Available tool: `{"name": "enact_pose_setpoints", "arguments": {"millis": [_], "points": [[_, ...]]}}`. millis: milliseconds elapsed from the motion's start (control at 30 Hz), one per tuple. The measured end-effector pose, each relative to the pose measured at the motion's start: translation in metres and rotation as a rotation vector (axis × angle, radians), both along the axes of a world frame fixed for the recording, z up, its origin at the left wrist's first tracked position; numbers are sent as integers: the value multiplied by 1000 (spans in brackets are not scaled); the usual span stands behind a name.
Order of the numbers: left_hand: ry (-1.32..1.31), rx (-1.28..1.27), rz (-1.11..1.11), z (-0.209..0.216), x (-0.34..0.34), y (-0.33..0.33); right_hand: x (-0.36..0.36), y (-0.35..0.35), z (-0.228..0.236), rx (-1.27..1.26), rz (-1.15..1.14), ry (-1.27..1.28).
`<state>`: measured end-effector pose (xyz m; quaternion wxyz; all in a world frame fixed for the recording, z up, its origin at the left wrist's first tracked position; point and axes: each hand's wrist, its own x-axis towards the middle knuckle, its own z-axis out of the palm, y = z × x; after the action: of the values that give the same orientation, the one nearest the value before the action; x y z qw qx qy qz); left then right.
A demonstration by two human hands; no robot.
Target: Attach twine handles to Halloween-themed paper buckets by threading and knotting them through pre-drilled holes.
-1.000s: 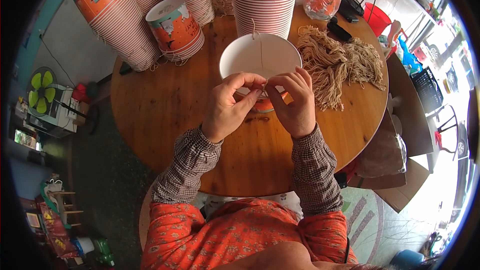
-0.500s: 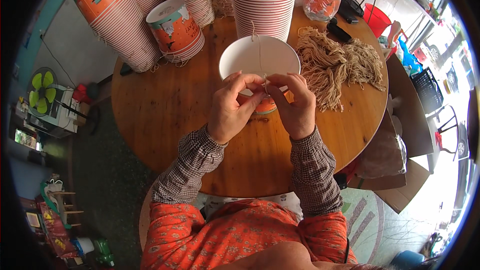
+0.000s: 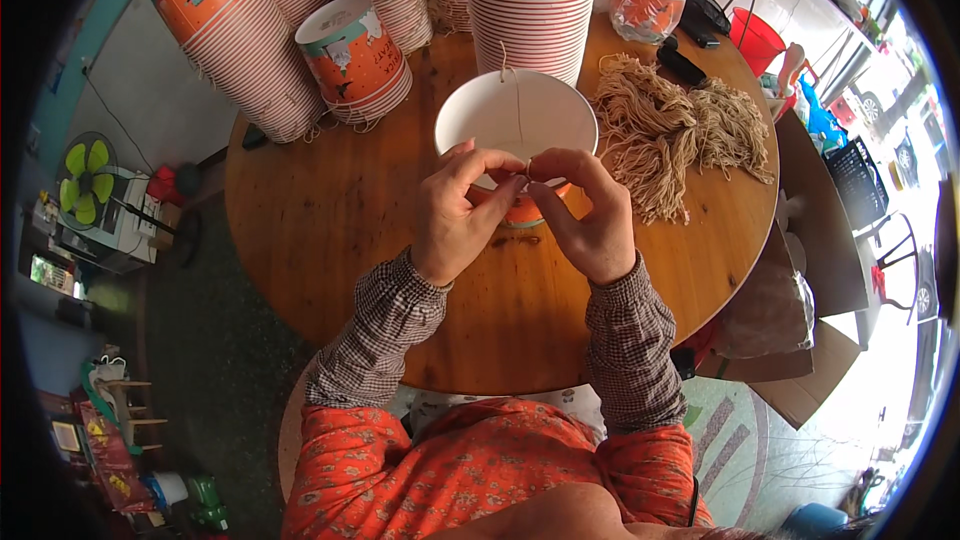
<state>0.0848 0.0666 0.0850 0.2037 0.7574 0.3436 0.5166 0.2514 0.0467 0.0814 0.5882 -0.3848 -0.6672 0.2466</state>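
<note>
A paper bucket (image 3: pixel 475 115), white inside and orange outside, stands on the table in front of me. A thin beige string (image 3: pixel 519 118) crosses its inside from the far rim to the near rim. At the near rim my left hand (image 3: pixel 450 215) pinches the string between thumb and fingertips. Right beside it, nearly touching, my right hand (image 3: pixel 592 220) has its thumb and index finger closed on the same string. The fingers hide the short piece of string between them and most of the bucket's near side.
On the round wooden table (image 3: pixel 330 240) a tall stack of buckets (image 3: pixel 530 15) rises behind. More stacks (image 3: pixel 250 55) and a short stack (image 3: pixel 352 65) stand at the left. A heap of beige strings (image 3: pixel 650 130) lies at the right, beside a black object (image 3: pixel 681 61). Cardboard (image 3: pixel 825 210) adjoins the table's right edge.
My fingertips have drawn closer together at the near rim, and the right thumb has tucked in beside the left one. The bucket sits almost where it was.
</note>
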Motion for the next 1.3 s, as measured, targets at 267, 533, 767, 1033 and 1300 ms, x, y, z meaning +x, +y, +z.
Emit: {"name": "enact_pose_setpoints", "arguments": {"millis": [267,533,767,1033,1300], "points": [[61,-3,-53,1,-4,0,-4,0,-1,32,-83,-33],[41,-3,-45,4,-2,0,-3,2,-2,11,-80,-6],[191,167,71,4,-1,1,-5,1,0,89,-147,-106],[214,200,94,1,1,1,-4,2,0,133,-173,-159],[189,177,84,-2,1,1,-4,1,-2,64,-156,-94]]}}
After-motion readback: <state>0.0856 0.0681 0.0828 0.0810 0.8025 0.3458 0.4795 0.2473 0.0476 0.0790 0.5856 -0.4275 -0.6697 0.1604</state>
